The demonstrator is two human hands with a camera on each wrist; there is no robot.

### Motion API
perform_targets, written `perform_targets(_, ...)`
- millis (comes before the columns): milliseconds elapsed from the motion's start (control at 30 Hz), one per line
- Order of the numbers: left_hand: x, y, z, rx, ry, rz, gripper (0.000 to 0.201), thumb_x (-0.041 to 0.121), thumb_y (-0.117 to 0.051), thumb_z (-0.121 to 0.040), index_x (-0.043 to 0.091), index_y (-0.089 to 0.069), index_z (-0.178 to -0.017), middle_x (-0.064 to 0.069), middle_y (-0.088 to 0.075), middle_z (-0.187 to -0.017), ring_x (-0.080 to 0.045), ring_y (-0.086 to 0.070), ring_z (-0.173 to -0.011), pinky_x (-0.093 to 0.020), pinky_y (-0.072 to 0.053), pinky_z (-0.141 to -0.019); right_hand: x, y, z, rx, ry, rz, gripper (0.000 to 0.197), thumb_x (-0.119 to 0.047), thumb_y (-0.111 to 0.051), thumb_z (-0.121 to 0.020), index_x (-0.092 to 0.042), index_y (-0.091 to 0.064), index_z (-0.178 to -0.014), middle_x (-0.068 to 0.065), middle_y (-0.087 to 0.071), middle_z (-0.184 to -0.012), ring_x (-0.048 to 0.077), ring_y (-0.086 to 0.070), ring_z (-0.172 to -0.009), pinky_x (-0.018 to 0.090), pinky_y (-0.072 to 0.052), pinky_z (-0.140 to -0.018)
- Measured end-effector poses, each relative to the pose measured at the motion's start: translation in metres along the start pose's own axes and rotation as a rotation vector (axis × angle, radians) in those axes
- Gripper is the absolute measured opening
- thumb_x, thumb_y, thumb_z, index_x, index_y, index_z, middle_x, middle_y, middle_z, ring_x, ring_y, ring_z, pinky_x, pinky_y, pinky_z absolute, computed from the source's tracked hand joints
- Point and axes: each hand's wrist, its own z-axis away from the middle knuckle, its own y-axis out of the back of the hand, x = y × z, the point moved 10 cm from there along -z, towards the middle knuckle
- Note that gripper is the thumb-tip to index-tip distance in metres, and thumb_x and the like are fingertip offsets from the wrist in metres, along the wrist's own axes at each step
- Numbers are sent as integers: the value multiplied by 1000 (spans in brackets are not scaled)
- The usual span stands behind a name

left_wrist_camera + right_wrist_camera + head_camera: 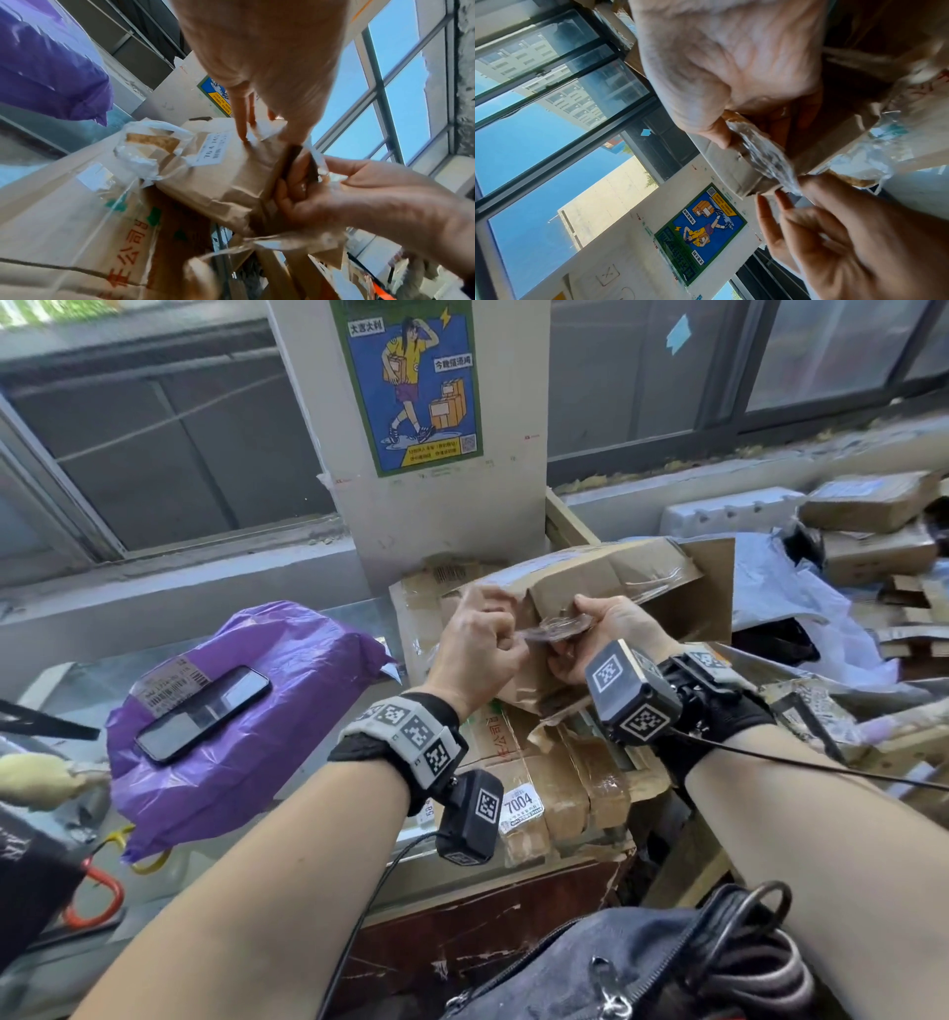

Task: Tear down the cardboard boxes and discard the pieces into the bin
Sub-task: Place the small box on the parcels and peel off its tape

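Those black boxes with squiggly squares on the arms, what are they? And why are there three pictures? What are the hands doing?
Those boxes are little cameras strapped to a person's wrists. A third camera sits on the person's head. So one picture looks down from the head at both arms, and the other two look along each hand from very close, which makes them seem tilted and strange.

The left hand pinches a strip of clear tape. The right hand grips the torn cardboard box the tape is stuck to. It looks like the tape is being pulled off so the box can be taken apart.

More flattened cardboard lies underneath. Beside it is a purple parcel bag with a phone lying on top.
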Motion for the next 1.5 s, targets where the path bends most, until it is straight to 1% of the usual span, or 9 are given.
perform_targets(233,-1,-5,8,45,-15,35,24,13,-74,-77,15,-52,-88,-3,-55,-94,-21,-57,-85,-42,-56,-72,-11,2,-1,5,54,-102,28,-30,-47,-95,-6,-59,-95,11,-63,-89,21,-57,-77,34,-46,-79)
perform_targets(333,-2,-2,8,22,-4,31,47,24,-83,-71,10,-53,-105,-3,-53,-104,-16,-56,-94,-39,-55,-78,-13,2,-2,4,97,-125,28,-26,-52,-93,-5,-55,-111,15,-62,-98,25,-58,-84,37,-49,-78)
perform_targets(467,-8,-1,8,-38,60,44,87,45,-85,-59,14,-45,-130,-3,-46,-123,-12,-45,-110,-35,-47,-94,-12,6,-2,34,93,-76,22,-20,-54,-94,-2,-56,-105,18,-65,-98,29,-62,-96,39,-57,-77)
perform_targets(667,-15,-23,13,-279,86,-119,138,57,-87,-46,24,-6,-152,-3,-15,-156,-27,-18,-139,-49,-25,-114,-19,2,3,16,107,-46,31,-21,-55,-94,0,-56,-117,22,-65,-116,36,-60,-113,46,-54,-85)
perform_targets(800,-24,-18,9,-167,132,-6,132,64,-82,-42,34,-12,-149,3,-19,-152,-25,-26,-135,-51,-31,-110,-18,-3,7,1,75,90,29,-28,-53,-92,-4,-66,-83,16,-71,-89,28,-66,-88,43,-50,-86)
perform_targets(1067,-27,2,-1,-30,150,103,89,34,-87,-63,19,-41,-137,-3,-46,-130,-21,-41,-119,-35,-34,-103,-36,-8,2,173,266,270,9,-21,-57,-88,-16,-55,-81,3,-56,-73,14,-53,-64,26,-44,-60)
perform_targets(1200,-19,18,-7,138,120,40,57,19,-77,-76,10,-47,-124,-6,-57,-121,-24,-49,-110,-33,-39,-96,-46,-21,8,191,404,411,12,-26,-56,-86,-17,-61,-80,2,-61,-77,18,-57,-76,30,-46,-69)
perform_targets(1333,-9,19,-16,91,58,-20,61,6,-62,-85,22,-42,-141,-6,-55,-130,-23,-44,-115,-30,-32,-99,-53,-39,13,60,496,636,42,-40,-69,-78,-10,-65,-108,0,-69,-91,14,-63,-86,29,-45,-73)
perform_targets(1500,-15,28,-24,61,31,-79,38,20,-70,-86,19,-62,-123,-6,-58,-118,-28,-51,-107,-34,-40,-94,-42,-39,16,11,467,827,41,-9,-72,-78,-11,-55,-116,5,-67,-108,19,-63,-102,30,-52,-84)
